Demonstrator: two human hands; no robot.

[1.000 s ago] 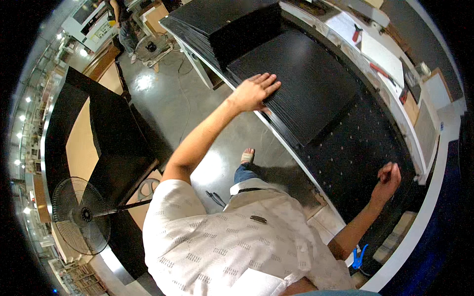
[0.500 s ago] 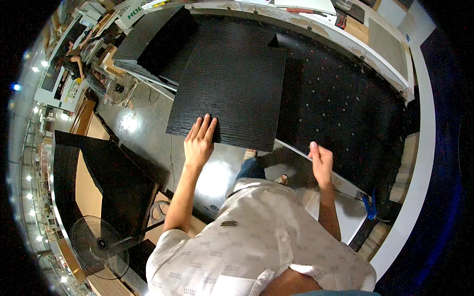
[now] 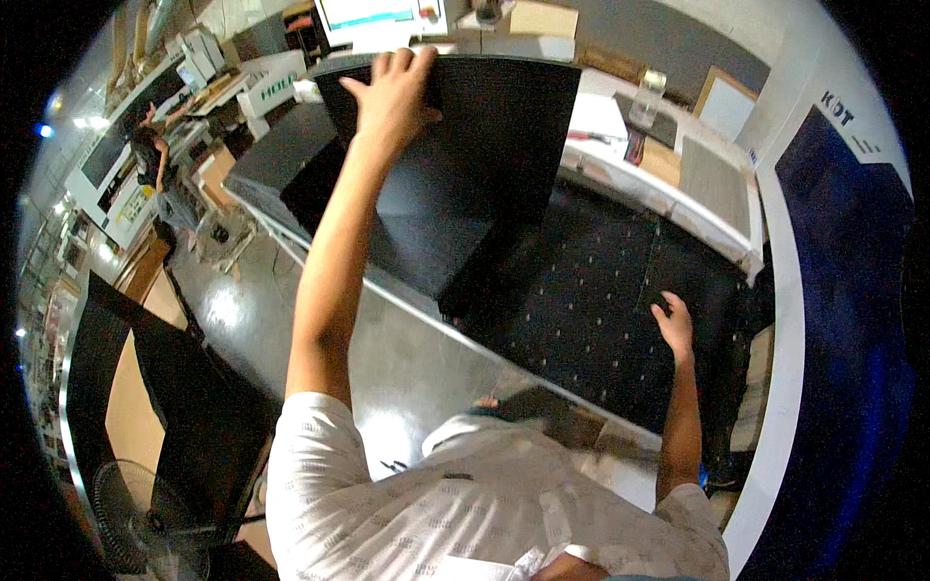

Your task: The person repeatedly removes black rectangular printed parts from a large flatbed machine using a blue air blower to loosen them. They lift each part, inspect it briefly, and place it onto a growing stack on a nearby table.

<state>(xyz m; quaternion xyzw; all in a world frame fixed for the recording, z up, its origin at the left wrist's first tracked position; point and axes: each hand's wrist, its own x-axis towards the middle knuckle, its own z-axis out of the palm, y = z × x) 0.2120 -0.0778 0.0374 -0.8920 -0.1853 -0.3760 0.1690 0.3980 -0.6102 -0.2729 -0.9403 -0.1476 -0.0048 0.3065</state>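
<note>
A flat black wood-grain panel [image 3: 504,126] stands tilted up on edge over a stack of black panels [image 3: 417,247]. At its upper edge my left hand [image 3: 392,102] grips it, the fingertips at the rim and the palm against the near face. My right hand [image 3: 674,321] hovers over the dark worktable [image 3: 581,320], which is dotted with small pale spots. Its fingers are loosely curled and apart from the thumb, and nothing shows in them. The panel hides whatever lies directly behind it.
Another black stack [image 3: 281,155] sits at the table's left end. Beyond the table are a monitor [image 3: 378,19] and a white-edged ledge [image 3: 668,208]. A large white-and-blue machine [image 3: 843,252] rises at right. A fan [image 3: 145,518] stands lower left; a person [image 3: 160,165] is farther off.
The panel has gone from lying nearly flat near me to tilted up farther away. My left hand has moved forward to its upper edge. My right hand has loosened and shifted slightly right.
</note>
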